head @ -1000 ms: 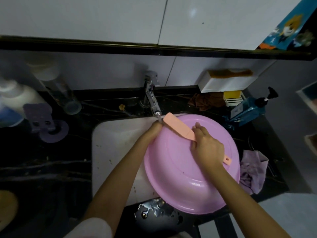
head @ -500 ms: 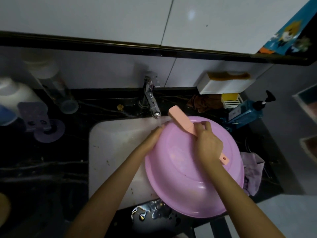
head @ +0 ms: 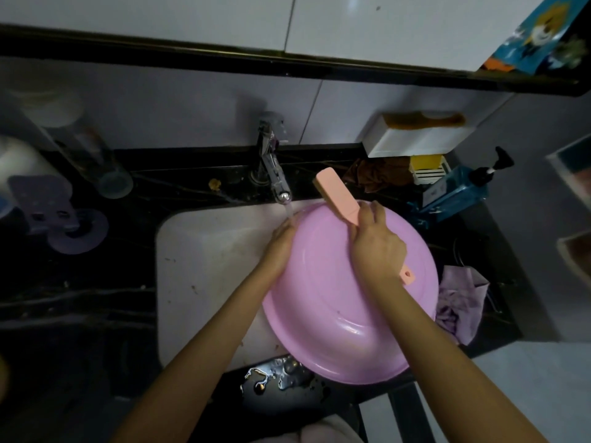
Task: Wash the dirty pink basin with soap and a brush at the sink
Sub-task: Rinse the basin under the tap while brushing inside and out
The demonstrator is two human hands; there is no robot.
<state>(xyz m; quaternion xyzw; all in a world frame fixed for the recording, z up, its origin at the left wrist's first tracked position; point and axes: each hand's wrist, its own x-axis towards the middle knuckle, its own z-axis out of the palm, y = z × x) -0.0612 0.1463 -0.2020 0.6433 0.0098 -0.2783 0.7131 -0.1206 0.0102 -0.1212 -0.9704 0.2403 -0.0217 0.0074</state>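
**A:** Two hands were on it. The left hand [head: 281, 243] held the left rim of the pink basin [head: 335, 298], fingertips hidden over the edge, right where the stream from the faucet [head: 275, 177] landed. The right hand [head: 377, 247] was wrapped tight round the handle of the brush [head: 335, 195].

**B:** And the basin itself?

**A:** Tilted over the right side of the white sink [head: 204, 251], overhanging the front edge. The brush head poked out past the far rim.

**B:** What worried you?

**A:** Wet plastic, held on one side only. I judged it could slip and slide off the front. Water striking the rim could also spray outward, and a puddle [head: 275, 377] already lay there.

**B:** The room?

**A:** Dim. Dark veined stone counter [head: 80, 298], pale wall tiles, a lilac cloth [head: 460, 298] bunched just beside the basin, and a blue pump bottle [head: 457, 193] behind.
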